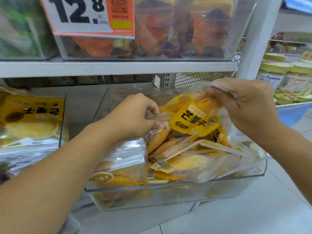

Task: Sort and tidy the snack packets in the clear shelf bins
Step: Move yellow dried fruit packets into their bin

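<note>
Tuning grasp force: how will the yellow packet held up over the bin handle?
Probably floppy: the yellow packet hangs tilted from its clear top edge, pinched by the right hand. Likely light, since a pinch carries it. The glossy film may slip.

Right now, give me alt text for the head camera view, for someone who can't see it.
Two hands reach into a clear bin of yellow snack packets: the right hand pinches the top of one packet, the left hand grips another packet. A price sign hangs on the shelf above.
</note>
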The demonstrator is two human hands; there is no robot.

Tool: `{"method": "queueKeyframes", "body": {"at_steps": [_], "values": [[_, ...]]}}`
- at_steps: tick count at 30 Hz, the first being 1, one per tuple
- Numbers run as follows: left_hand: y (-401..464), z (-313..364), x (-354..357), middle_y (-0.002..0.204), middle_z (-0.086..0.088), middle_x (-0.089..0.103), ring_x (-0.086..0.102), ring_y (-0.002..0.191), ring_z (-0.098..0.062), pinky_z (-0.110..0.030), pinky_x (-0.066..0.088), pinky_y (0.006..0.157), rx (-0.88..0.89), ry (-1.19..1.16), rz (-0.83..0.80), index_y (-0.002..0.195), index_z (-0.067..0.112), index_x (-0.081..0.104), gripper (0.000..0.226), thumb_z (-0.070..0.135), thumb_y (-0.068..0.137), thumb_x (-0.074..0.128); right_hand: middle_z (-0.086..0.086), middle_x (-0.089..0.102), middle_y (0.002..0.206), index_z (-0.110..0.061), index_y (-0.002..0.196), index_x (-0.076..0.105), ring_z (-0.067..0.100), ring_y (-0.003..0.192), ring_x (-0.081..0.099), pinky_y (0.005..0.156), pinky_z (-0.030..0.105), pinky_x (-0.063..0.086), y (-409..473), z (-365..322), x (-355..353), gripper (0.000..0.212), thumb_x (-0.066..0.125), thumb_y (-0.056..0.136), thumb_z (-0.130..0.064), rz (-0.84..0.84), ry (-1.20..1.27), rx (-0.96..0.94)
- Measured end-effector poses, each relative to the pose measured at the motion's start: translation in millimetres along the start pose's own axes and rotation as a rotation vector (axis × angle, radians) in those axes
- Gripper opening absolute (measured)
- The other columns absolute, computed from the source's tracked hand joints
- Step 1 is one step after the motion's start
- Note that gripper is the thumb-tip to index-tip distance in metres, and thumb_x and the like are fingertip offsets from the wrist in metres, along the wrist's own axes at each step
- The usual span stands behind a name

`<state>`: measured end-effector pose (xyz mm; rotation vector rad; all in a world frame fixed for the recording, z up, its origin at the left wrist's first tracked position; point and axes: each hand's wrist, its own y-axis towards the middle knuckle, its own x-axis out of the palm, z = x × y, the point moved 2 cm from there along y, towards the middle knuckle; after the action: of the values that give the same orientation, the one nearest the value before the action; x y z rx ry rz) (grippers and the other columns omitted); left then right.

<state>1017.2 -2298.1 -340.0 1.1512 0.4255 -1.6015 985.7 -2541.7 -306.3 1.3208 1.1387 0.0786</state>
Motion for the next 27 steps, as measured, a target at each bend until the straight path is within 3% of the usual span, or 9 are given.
{"method": "queueKeyframes", "body": {"at_steps": [2,5,9,12,15,19,22,25,27], "values": [[2,-2,2,0.077,0.021,0.060,0.055,0.078,-0.005,-0.025,0.039,0.068,0.008,0.017,0.012,0.067,0.031,0.063,0.023,0.034,0.080,0.083,-0.001,0.072,0.081,-0.012,0.094,0.077,0.010,0.077,0.064,0.070,0.017,0.048,-1,-6,3,0.024,0.057,0.100,-0.024,0.059,-0.054,-0.049],[4,-6,3,0.069,0.010,0.065,0.059,0.063,0.000,-0.018,0.046,0.057,-0.063,-0.055,0.023,0.073,0.018,0.071,0.015,0.023,0.082,0.081,-0.002,0.069,0.081,-0.008,0.091,0.075,0.008,0.076,0.060,0.072,0.020,0.047,1,-10,14,0.022,0.061,0.099,-0.023,-0.050,-0.057,-0.063],[5,-8,2,0.060,0.012,0.066,0.059,0.053,0.003,-0.021,0.054,0.061,-0.155,-0.176,0.033,0.079,0.014,0.076,0.010,0.021,0.081,0.083,-0.003,0.069,0.075,-0.011,0.088,0.074,0.012,0.072,0.063,0.066,0.024,0.049,3,-7,7,0.029,0.063,0.096,-0.036,-0.255,0.073,0.045],[4,-7,2,0.061,0.011,0.067,0.057,0.049,0.005,-0.012,0.049,0.054,-0.190,-0.201,0.040,0.074,0.019,0.074,0.012,0.022,0.082,0.083,-0.001,0.075,0.085,-0.014,0.093,0.078,0.014,0.080,0.071,0.074,0.033,0.055,1,-7,-10,0.031,0.064,0.093,-0.042,-0.334,0.169,0.100],[4,-9,3,0.063,0.007,0.068,0.060,0.051,0.000,-0.017,0.052,0.051,-0.230,-0.257,0.043,0.075,0.018,0.074,0.012,0.023,0.083,0.082,-0.012,0.076,0.091,-0.024,0.096,0.079,0.009,0.086,0.072,0.080,0.035,0.055,2,-19,-18,0.025,0.065,0.090,-0.044,-0.443,0.208,0.069],[4,-9,1,0.070,-0.002,0.070,0.058,0.057,-0.008,-0.023,0.051,0.055,-0.263,-0.318,0.046,0.078,0.017,0.074,0.017,0.031,0.086,0.079,-0.010,0.074,0.081,-0.027,0.093,0.079,0.008,0.076,0.070,0.071,0.034,0.053,8,-39,-11,0.025,0.064,0.091,-0.046,-0.589,0.143,0.048],[2,-7,1,0.060,0.004,0.060,0.048,0.050,-0.004,-0.018,0.042,0.053,-0.265,-0.332,0.023,0.073,0.018,0.072,0.028,0.039,0.091,0.072,-0.005,0.071,0.079,-0.027,0.092,0.073,0.016,0.076,0.065,0.070,0.038,0.051,13,-46,26,0.031,0.058,0.090,-0.054,-0.688,-0.094,0.005],[-1,0,-2,0.056,0.006,0.057,0.046,0.050,-0.005,-0.020,0.038,0.057,-0.280,-0.330,0.058,0.075,0.019,0.075,0.044,0.049,0.099,0.054,-0.008,0.054,0.070,-0.026,0.096,0.068,0.020,0.072,0.052,0.069,0.031,0.037,22,-53,61,0.027,0.057,0.095,-0.050,-0.718,-0.242,-0.059],[-4,2,-8,0.068,0.010,0.066,0.055,0.064,0.002,-0.016,0.037,0.067,-0.287,-0.459,-0.006,0.074,0.022,0.075,0.057,0.067,0.092,0.046,-0.006,0.047,0.071,-0.025,0.097,0.068,0.023,0.074,0.050,0.069,0.033,0.038,29,-55,73,0.026,0.059,0.095,-0.049,-0.745,-0.263,-0.045]]}}
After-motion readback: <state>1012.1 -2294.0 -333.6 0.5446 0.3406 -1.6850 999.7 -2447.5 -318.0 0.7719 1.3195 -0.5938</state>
